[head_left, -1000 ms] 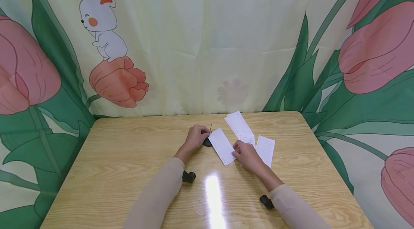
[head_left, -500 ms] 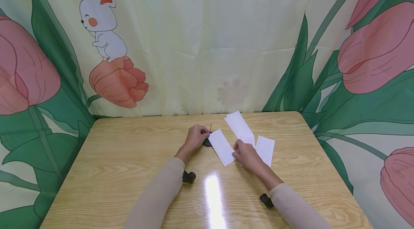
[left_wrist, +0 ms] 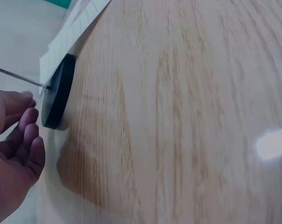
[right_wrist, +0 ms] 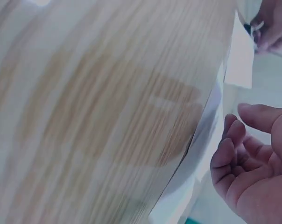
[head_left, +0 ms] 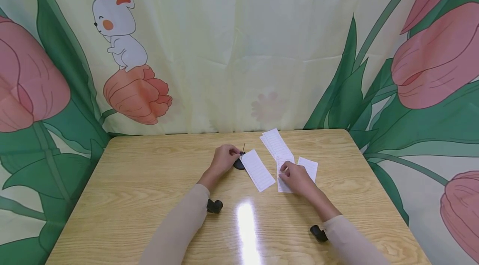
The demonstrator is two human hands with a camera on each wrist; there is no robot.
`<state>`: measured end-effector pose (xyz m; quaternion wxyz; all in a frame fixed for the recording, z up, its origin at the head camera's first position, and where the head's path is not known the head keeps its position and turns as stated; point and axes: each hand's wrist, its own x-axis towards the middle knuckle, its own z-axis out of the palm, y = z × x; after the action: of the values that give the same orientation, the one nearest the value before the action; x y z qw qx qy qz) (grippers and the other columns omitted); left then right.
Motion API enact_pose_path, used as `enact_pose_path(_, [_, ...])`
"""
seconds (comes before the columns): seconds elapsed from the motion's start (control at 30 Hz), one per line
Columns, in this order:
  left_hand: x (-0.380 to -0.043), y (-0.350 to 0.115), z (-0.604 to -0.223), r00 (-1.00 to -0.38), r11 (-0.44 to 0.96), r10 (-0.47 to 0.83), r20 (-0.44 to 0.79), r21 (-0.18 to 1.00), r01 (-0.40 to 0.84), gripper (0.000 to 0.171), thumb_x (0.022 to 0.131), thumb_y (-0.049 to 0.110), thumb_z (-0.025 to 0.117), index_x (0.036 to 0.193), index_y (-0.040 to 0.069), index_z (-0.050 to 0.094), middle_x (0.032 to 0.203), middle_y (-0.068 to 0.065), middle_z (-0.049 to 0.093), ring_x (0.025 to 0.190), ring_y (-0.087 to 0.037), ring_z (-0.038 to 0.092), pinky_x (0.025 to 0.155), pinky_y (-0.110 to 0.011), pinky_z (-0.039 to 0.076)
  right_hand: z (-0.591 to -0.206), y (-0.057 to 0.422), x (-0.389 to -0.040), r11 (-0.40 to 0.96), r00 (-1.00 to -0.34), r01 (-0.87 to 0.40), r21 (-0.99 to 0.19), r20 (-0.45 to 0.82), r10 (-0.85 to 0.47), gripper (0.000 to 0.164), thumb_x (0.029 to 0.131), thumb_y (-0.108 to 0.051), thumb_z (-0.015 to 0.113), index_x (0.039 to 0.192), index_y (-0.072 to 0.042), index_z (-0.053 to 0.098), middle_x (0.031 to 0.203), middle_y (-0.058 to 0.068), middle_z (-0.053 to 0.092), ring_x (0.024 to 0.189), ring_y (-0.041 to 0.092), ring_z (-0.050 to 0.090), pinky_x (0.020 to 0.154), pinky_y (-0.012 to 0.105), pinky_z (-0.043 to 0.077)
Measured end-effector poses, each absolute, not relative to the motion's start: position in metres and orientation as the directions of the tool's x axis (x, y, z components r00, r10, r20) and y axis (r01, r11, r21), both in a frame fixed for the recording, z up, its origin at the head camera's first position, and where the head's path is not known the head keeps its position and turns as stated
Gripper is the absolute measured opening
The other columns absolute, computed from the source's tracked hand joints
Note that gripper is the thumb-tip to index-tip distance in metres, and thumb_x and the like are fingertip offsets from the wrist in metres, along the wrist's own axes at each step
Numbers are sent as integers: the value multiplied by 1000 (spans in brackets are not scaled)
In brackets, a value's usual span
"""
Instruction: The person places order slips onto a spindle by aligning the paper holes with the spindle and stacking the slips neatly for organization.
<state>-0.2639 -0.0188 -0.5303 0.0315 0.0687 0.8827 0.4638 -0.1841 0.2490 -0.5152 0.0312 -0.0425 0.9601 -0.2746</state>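
Note:
A paper spike with a round black base (head_left: 239, 165) and a thin upright rod (left_wrist: 15, 74) stands at the table's middle back. One printed paper slip (head_left: 258, 171) has its corner at the rod, low over the base. My left hand (head_left: 223, 159) is beside the rod, thumb and fingers loosely bent, nothing between them in the left wrist view. My right hand (head_left: 297, 178) hovers over another slip (head_left: 283, 186), with thumb and fingertips apart and no paper between them in the right wrist view.
More white slips (head_left: 277, 145) lie overlapped toward the back edge, and one slip (head_left: 309, 167) lies right of the right hand, partly covered. The wooden table (head_left: 149, 182) meets a printed curtain (head_left: 232, 48) behind. Black wrist cameras (head_left: 319, 234) hang at both sleeves.
My right hand has let go of the slip at the spike and moved right, over the other slips. My left hand has drawn slightly left from the slip's corner.

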Motion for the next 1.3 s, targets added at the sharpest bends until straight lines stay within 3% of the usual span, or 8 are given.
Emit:
enact_pose_path(0.27, [-263, -27, -532, -987, 560, 155, 47, 818, 128, 8, 94, 7, 75, 101, 3, 75, 95, -9, 70, 85, -20, 62, 78, -34, 55, -514, 279, -183, 838, -998, -36, -544, -24, -58, 15, 96, -13, 71, 103, -1, 67, 87, 6, 70, 82, 19, 64, 76, 37, 52])
enact_pose_path(0.57, [-259, -35, -533, -976, 579, 219, 13, 803, 141, 34, 92, 12, 79, 123, 1, 71, 118, -12, 65, 90, -22, 56, 78, -34, 50, -509, 301, -176, 856, -995, 79, -510, -88, 39, 31, 96, -21, 73, 112, 4, 64, 97, 14, 68, 86, 24, 62, 76, 39, 52])
enact_pose_path(0.7, [-256, -36, -536, -967, 601, 253, -2, 784, 155, 46, 91, 17, 81, 132, 2, 67, 128, -14, 64, 105, -26, 60, 91, -41, 53, -508, 312, -171, 875, -989, 115, -471, -132, 58, 39, 95, -27, 74, 111, 6, 60, 93, 14, 63, 83, 25, 56, 72, 36, 48])
enact_pose_path(0.9, [-255, -35, -541, -961, 638, 276, -13, 750, 173, 56, 87, 20, 84, 137, 4, 64, 136, -15, 61, 130, -32, 56, 111, -48, 46, -511, 332, -165, 891, -981, 141, -430, -179, 69, 46, 93, -33, 76, 106, 8, 58, 88, 13, 59, 80, 25, 52, 69, 34, 44])
enact_pose_path(1.13, [-252, -37, -544, -965, 646, 261, -29, 748, 152, 62, 85, 21, 87, 140, 6, 63, 140, -13, 58, 134, -33, 52, 114, -49, 43, -517, 344, -161, 883, -976, 171, -438, -200, 90, 60, 90, -38, 78, 109, 14, 55, 99, 23, 60, 85, 29, 52, 75, 40, 48])
enact_pose_path(1.3, [-252, -36, -546, -966, 641, 258, -18, 751, 157, 61, 85, 22, 87, 139, 7, 63, 138, -13, 58, 132, -32, 53, 113, -48, 44, -521, 343, -159, 880, -980, 159, -448, -182, 84, 59, 88, -33, 80, 109, 15, 53, 101, 26, 57, 87, 32, 51, 80, 46, 48])
